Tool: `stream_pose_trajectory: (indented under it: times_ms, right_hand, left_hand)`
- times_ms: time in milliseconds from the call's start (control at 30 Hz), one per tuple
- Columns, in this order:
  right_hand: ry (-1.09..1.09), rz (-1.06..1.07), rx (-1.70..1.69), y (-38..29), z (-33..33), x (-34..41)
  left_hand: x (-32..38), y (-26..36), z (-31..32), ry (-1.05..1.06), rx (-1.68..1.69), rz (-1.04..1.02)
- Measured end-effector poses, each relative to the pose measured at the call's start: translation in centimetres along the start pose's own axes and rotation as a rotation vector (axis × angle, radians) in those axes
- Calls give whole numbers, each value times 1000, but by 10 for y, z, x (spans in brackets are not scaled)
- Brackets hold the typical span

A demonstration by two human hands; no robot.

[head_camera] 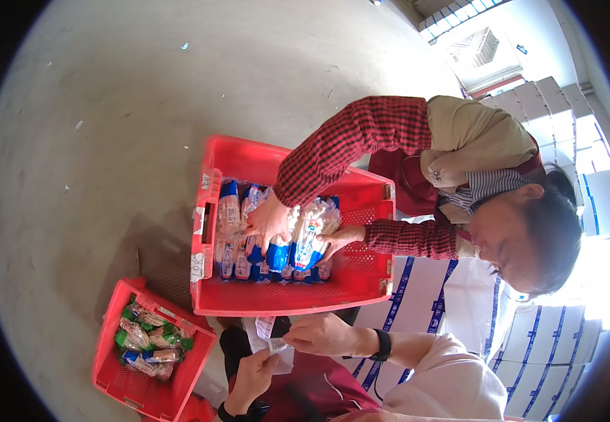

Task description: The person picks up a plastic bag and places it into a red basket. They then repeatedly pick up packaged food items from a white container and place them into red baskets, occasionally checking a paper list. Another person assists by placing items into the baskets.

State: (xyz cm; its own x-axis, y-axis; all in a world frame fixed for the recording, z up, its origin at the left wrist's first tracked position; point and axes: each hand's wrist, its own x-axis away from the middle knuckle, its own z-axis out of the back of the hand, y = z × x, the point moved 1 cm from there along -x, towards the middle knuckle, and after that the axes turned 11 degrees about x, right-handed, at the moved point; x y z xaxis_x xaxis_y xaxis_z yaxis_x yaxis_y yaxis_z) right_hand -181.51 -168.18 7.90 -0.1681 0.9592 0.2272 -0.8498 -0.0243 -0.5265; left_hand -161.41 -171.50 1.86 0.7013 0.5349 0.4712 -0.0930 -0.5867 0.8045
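Observation:
At the bottom, my left hand (255, 375) pinches a strip of white printed labels (277, 345) between thumb and fingers. My right hand (320, 335), with a black band on its wrist, grips the strip's other side with its fingertips. A further printed piece of the paper (265, 326) shows above my left hand. Just beyond my hands is a large red plastic crate (294, 308), holding rows of clear and blue bags of what look like enoki mushrooms (313, 232). A co-worker's two hands (269, 221) are on the bags.
The co-worker (358, 142), in a checked sleeve, leans over the crate from the right. A smaller red crate (189, 380) at the lower left holds green and blue produce bags (152, 340). White cartons with blue tape (537, 337) are stacked at right. Scraps dot the concrete floor (99, 158).

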Motion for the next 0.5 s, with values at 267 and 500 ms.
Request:
stream_pose_trajectory:
  times_ms: [267, 500]
  right_hand:
    - [-251, 45, -15, -12, -14, -13]
    - [-173, -7, -191, -13, -31, -18]
  left_hand:
    - [6, 10, 20, 14, -179, 99]
    - [7, 8, 13, 150, 474, 263]
